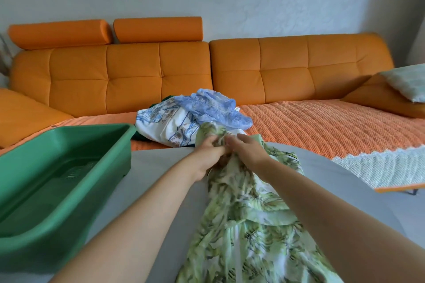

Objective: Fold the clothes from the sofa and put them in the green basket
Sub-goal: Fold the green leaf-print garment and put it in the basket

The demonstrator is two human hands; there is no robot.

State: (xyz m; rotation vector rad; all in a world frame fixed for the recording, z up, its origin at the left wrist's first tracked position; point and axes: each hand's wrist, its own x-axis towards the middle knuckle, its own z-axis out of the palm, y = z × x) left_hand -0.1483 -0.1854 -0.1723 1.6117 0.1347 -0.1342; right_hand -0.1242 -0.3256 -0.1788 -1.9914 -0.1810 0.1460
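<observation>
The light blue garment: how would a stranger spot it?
Find the long orange sofa against the wall. On its seat lies a heap of clothes, with the light blue garment on top. It alone is all blue and ruffled; the white garment beside it carries prints.

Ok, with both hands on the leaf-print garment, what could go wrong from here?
The left hand and right hand grip the leaf-print garment right against the white-and-blue garment, so pulling may drag that one along. The leaf-print garment lies bunched lengthwise on the grey surface, so a fold started now would likely come out crooked.
</observation>
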